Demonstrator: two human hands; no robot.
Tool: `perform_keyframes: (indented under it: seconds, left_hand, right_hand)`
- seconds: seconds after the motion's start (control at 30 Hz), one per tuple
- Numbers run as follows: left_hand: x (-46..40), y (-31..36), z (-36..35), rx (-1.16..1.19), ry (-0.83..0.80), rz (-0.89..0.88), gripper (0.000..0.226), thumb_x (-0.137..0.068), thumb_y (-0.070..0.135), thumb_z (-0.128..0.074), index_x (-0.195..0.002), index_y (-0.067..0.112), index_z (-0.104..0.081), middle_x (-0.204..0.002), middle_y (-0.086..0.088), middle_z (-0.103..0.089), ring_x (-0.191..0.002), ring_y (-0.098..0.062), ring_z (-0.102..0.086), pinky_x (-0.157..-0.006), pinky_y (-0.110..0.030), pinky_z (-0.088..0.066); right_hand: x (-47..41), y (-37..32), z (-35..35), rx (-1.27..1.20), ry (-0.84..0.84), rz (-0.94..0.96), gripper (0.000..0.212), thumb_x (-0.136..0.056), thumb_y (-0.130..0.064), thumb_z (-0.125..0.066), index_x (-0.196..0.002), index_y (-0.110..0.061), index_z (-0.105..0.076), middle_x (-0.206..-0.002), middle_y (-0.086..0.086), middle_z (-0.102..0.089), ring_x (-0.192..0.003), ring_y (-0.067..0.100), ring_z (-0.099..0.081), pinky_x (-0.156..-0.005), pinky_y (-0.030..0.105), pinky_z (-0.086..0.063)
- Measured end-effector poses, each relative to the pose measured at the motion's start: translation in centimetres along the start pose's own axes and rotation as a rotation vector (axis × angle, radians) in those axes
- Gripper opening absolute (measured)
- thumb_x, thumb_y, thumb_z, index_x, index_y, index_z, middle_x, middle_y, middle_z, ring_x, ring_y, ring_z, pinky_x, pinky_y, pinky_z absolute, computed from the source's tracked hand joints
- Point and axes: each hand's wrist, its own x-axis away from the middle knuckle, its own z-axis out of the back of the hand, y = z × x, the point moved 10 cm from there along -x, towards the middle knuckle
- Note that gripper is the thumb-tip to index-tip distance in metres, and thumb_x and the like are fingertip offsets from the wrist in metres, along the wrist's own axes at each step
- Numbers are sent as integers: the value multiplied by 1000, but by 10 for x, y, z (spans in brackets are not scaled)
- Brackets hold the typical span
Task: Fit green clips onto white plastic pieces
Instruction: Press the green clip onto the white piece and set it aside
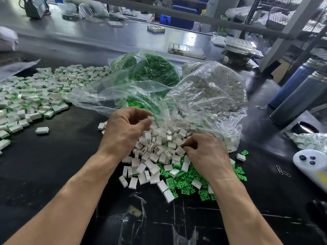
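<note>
A heap of loose white plastic pieces (pixel 152 156) lies on the black table in front of me, mixed at its right and near side with bright green clips (pixel 185 181). My left hand (pixel 123 128) hovers over the heap's far left, thumb and fingers pinched on one white piece (pixel 151 118). Low on the heap's right side, my right hand (pixel 207 154) has its fingertips closed on something small and green among the pieces; what exactly is hidden. A spread of white pieces with green clips fitted (pixel 31 98) covers the table at the left.
Two clear plastic bags lie open behind the heap, one with green clips (pixel 150 69), one with white pieces (pixel 212 89). Two dark bottles (pixel 297 96) stand at the right. A white controller (pixel 311 165) and paper clips (pixel 283 171) lie near the right edge.
</note>
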Motion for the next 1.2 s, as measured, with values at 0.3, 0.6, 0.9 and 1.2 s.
perform_keyframes:
  seconds: [0.3, 0.6, 0.9, 1.2]
  left_hand:
    - [2, -1, -11, -34, -42, -20, 12, -90, 18, -76, -101, 24, -74, -91, 2, -75, -72, -1, -66, -68, -17, -55]
    - [4, -1, -16, -90, -57, -40, 12, -91, 23, -77, -101, 28, -75, -88, -1, -74, -70, -3, -65, -65, -17, -55]
    - [5, -1, -18, -103, -65, -46, 11, -91, 26, -77, -101, 30, -75, -86, 3, -74, -70, -2, -65, -65, -17, -54]
    - [7, 2, -24, -110, -92, -53, 12, -91, 25, -77, -102, 29, -75, -88, 5, -74, -71, -5, -64, -68, -17, -55]
  right_hand:
    - [0, 1, -1, -40, -20, 20, 17, -93, -38, -76, -110, -38, -73, -106, -16, -56, -113, 14, -58, -108, 42, -48]
    - [-3, 4, 3, -94, 55, 10, 7, -95, -25, -74, -97, -31, -77, -94, -16, -65, -93, 9, -62, -97, 35, -53]
    - [-3, 15, 20, -281, 99, 22, 9, -95, -24, -76, -94, -33, -75, -92, -19, -69, -88, -3, -62, -83, 26, -53]
    - [-3, 14, 7, -93, -36, -25, 9, -90, -33, -80, -91, -39, -73, -98, -17, -70, -92, 5, -64, -94, 38, -58]
